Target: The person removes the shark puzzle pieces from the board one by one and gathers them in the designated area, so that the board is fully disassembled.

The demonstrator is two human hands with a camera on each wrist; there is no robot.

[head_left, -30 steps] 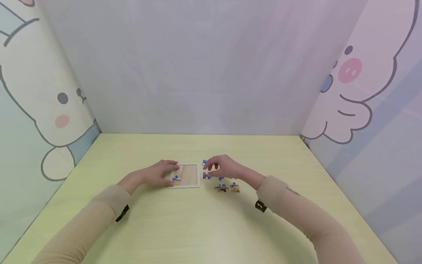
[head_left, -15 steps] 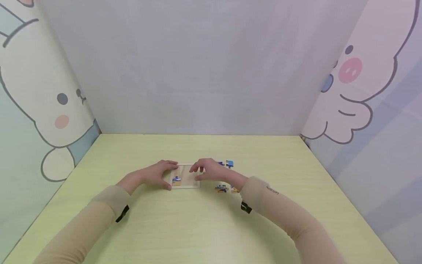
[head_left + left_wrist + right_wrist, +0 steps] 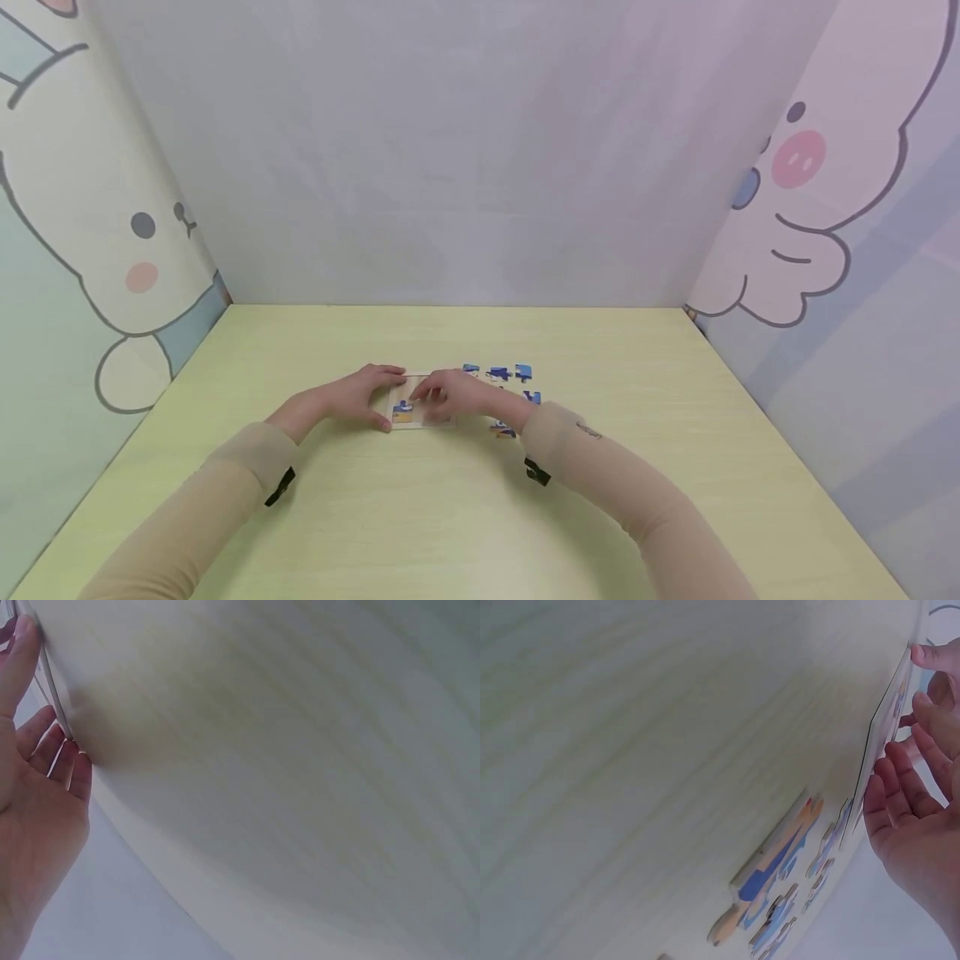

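A small wooden puzzle tray [image 3: 422, 426] with a pale raised rim lies flat on the table in the head view. One blue, white and orange jigsaw piece [image 3: 402, 414] sits in its near left corner. My left hand [image 3: 358, 395] holds the tray's left side, thumb at the near corner and fingers on the far edge. Over the tray's right half hovers my right hand [image 3: 453, 393], its fingers loosely bent and the index tip close to the piece in the corner. In the right wrist view I see nothing between these fingers, though part of the hand is cut off.
Several loose jigsaw pieces [image 3: 498, 373] lie right of the tray, some hidden under the right hand and forearm. One piece [image 3: 772, 862] shows large in the right wrist view. The pale yellow table [image 3: 420, 517] meets a grey back wall [image 3: 450, 167].
My right hand has moved left from above the loose pieces to over the tray, its index finger reaching toward the corner piece. My left hand stays at the tray's left side.
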